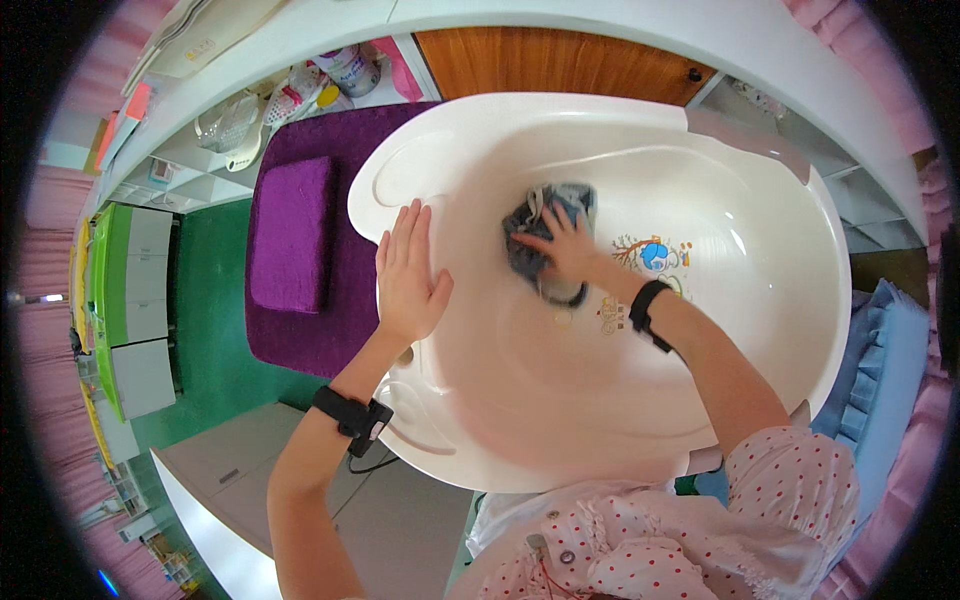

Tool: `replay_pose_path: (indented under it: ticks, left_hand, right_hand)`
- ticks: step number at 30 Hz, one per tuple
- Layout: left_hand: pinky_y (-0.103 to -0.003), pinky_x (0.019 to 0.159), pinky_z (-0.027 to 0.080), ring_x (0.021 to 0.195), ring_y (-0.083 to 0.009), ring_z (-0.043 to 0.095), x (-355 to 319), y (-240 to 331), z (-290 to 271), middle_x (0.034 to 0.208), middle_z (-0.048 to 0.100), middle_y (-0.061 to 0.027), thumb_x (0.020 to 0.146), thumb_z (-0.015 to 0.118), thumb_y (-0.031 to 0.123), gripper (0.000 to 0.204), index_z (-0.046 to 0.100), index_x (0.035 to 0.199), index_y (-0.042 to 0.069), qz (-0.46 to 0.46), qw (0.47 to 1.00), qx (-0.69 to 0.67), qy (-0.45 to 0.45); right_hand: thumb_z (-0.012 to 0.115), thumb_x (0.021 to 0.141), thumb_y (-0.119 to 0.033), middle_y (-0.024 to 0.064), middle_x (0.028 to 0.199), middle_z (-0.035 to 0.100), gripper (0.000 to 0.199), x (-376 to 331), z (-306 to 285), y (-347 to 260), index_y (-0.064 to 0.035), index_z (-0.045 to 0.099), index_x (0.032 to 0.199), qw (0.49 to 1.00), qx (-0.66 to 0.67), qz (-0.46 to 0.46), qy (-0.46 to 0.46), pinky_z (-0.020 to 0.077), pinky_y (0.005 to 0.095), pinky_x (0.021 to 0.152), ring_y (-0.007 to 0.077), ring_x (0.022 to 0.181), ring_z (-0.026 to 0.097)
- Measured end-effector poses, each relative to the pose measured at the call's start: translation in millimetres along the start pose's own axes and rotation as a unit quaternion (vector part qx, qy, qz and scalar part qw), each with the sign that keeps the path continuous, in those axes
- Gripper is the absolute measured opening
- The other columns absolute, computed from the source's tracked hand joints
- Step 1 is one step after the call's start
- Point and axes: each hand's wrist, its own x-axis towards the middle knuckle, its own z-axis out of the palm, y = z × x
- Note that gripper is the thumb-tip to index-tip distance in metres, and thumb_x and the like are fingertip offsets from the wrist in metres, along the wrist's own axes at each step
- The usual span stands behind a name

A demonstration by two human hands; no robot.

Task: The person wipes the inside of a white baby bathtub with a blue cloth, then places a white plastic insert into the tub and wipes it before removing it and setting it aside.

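In front of me is a white baby bathtub (pixel 760 320) with small cartoon prints on its inner floor. My right hand (pixel 565 245) is inside it, fingers spread over a bunched dark blue and grey patterned cloth (pixel 525 260). The palm presses down on the cloth, and both look slightly smeared by motion. At the tub's left end, my left hand (pixel 408 270) lies with fingers stretched out against the rim, holding nothing. Each wrist wears a black band.
Left of the tub stands a purple padded seat with a purple cushion (pixel 292 235). Shelves with a can (pixel 350 72) and a wooden cabinet door (pixel 560 62) are behind it. Grey cabinets (pixel 240 460) sit at lower left. Blue pleated fabric (pixel 885 370) hangs at right.
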Motion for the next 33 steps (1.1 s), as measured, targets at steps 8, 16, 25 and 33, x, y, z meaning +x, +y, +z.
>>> replay_pose_path:
  ticks: [8,16,25,33]
  left_hand:
    - [-0.047,0.101,0.015,0.127,-0.0316,0.022,9,3,5,0.136,0.026,-0.0164,0.063,0.05,0.009,0.069,0.028,0.129,0.0,0.009,0.999,-0.029,0.013]
    - [-0.047,0.1,0.016,0.126,-0.0324,0.023,7,2,3,0.135,0.028,-0.0159,0.062,0.051,0.009,0.07,0.03,0.128,0.001,0.009,0.999,-0.029,0.018]
    - [-0.04,0.099,0.021,0.122,-0.0334,0.029,4,3,0,0.134,0.029,-0.0183,0.06,0.05,0.005,0.071,0.03,0.128,0.0,0.022,0.999,-0.011,0.038]
    - [-0.041,0.098,0.022,0.122,-0.0338,0.03,7,5,2,0.133,0.03,-0.0184,0.061,0.052,0.006,0.07,0.031,0.128,0.001,0.03,0.999,-0.011,0.035]
  right_hand:
    - [0.054,0.071,-0.047,0.0223,0.135,0.022,0.078,-7,31,-48,-0.0237,0.017,0.136,0.985,0.102,0.091,0.102,0.0138,0.0635,0.093,0.0454,0.125,0.013]
    - [0.057,0.072,-0.043,0.0216,0.132,0.027,0.077,-112,57,-111,-0.0228,0.018,0.135,0.918,0.309,-0.238,-0.073,0.027,0.0576,0.092,0.0425,0.12,0.027]
    - [0.066,0.063,-0.039,0.0134,0.129,0.033,0.075,-55,43,-84,-0.039,0.03,0.129,0.924,-0.003,-0.369,0.097,0.027,0.0528,0.092,0.0448,0.12,0.023]
    - [0.057,0.075,-0.023,0.0126,0.127,0.034,0.068,17,7,-9,-0.0248,0.023,0.134,0.989,-0.099,0.087,0.068,0.0401,0.0434,0.08,0.0351,0.105,0.042]
